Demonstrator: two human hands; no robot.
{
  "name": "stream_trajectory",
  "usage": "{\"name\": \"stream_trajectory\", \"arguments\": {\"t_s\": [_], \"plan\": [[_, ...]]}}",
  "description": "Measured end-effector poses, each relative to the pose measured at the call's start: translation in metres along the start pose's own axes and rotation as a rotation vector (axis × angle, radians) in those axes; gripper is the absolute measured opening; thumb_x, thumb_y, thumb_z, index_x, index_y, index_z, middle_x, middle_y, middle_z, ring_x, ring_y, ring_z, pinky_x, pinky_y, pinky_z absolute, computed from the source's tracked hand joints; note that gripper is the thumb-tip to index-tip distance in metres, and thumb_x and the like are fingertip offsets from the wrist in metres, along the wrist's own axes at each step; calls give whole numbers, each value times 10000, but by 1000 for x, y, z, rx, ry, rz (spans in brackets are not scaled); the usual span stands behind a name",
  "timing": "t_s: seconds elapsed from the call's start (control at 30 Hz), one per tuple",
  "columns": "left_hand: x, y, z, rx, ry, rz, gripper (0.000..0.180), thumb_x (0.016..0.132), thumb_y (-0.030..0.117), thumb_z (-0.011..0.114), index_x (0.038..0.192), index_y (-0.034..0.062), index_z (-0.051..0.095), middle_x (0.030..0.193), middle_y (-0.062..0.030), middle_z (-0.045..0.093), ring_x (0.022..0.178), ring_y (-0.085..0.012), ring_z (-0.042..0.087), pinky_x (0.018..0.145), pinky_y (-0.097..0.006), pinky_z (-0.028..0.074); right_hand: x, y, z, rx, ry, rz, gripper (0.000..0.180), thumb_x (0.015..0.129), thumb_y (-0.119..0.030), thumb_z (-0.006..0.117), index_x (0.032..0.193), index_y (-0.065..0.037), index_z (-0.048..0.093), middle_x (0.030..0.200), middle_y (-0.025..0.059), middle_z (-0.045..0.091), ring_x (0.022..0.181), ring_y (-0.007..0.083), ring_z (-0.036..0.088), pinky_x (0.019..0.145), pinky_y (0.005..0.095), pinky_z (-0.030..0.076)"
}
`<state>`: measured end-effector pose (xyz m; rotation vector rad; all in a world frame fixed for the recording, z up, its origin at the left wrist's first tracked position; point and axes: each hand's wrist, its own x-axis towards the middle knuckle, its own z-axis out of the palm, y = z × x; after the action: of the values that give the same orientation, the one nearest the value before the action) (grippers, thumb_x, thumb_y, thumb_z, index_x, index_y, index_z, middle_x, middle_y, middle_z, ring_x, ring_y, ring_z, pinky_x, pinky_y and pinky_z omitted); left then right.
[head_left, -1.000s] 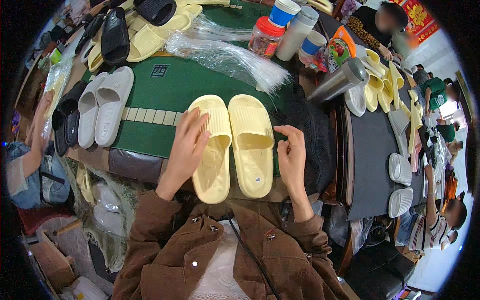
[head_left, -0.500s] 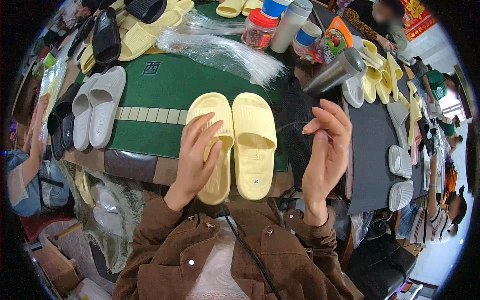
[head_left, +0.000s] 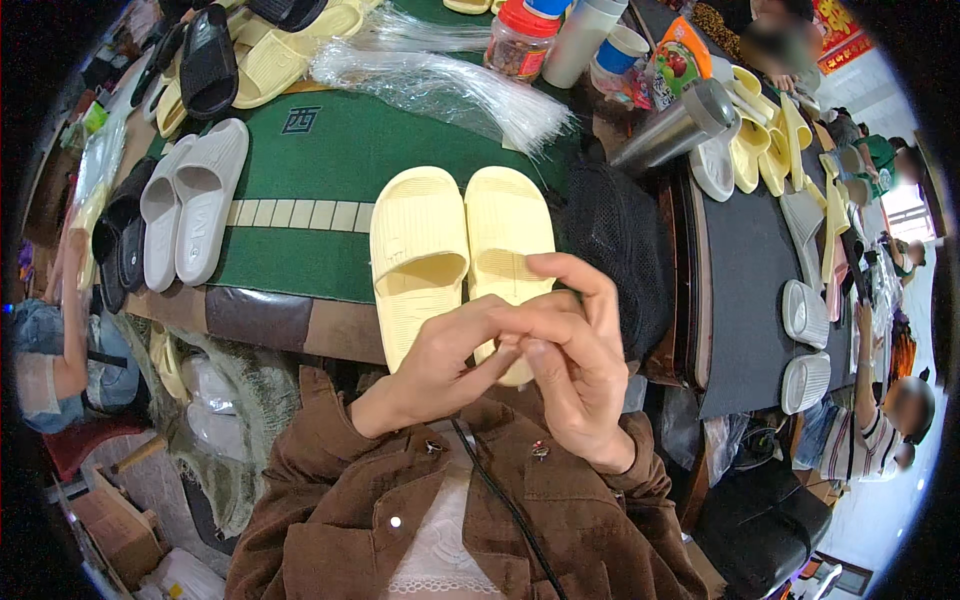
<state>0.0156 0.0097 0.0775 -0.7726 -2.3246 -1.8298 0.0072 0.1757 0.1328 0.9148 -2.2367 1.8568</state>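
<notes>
A pair of pale yellow slide slippers lies side by side in front of me, the left slipper and the right slipper, toes pointing away. Over their heel ends my left hand and my right hand meet, fingertips together. Both are closed in a pinch. The thin clear strand that ran from the right slipper to my right hand is hardly visible now. What my left fingertips hold is hidden behind the fingers. My hands cover the heels of both slippers.
Grey slippers stand left on the green mat. A bundle of clear plastic strands lies beyond. A steel tumbler, a red-lidded jar and a black mesh bag are to the right. Other people sit at both sides.
My left hand has come off the left slipper and moved right and nearer to me. My right hand has swung left and down to meet it over the heels.
</notes>
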Motion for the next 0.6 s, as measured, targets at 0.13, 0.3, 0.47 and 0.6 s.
{"name": "stream_trajectory", "arguments": {"t_s": [0.13, 0.3, 0.47, 0.6], "plan": [[2, 4, -9, 104, 127, 52, 194, 845, -64, 638, 1031, -13, 665, 915, -139, 656, 810, -271, 659, 725, -349, 521, -5, 9, -12, -128, 73, -103, 157, 976, 17, 505, 1005, 36, 658, 1298, 214, 518, 838, 154, 635, 754, 264, 525], [-6, 1, -35, 485, 222, 187, 204, 807, -71, 663, 997, 1, 685, 932, -137, 673, 818, -305, 664, 718, -377, 547, -6, 18, -51, 354, 190, -178, 238, 1073, -148, 379, 1147, 14, 536, 960, 236, 664, 700, 179, 648, 550, 258, 557], [-25, 0, -64, 594, 256, 124, 225, 773, -77, 667, 982, 7, 681, 941, -136, 672, 829, -309, 666, 717, -384, 548, -12, 10, -79, 171, 482, 7, 247, 1059, -103, 380, 1269, -10, 473, 860, 186, 646, 554, 99, 507, 468, 198, 402], [-39, -3, -56, 567, 77, 174, 250, 755, -62, 684, 992, 15, 670, 965, -123, 671, 852, -306, 665, 734, -388, 553, -8, 14, -71, 106, 250, 307, 344, 1034, -30, 409, 1374, -31, 358, 893, 178, 667, 529, 59, 466, 475, 184, 362]]}}
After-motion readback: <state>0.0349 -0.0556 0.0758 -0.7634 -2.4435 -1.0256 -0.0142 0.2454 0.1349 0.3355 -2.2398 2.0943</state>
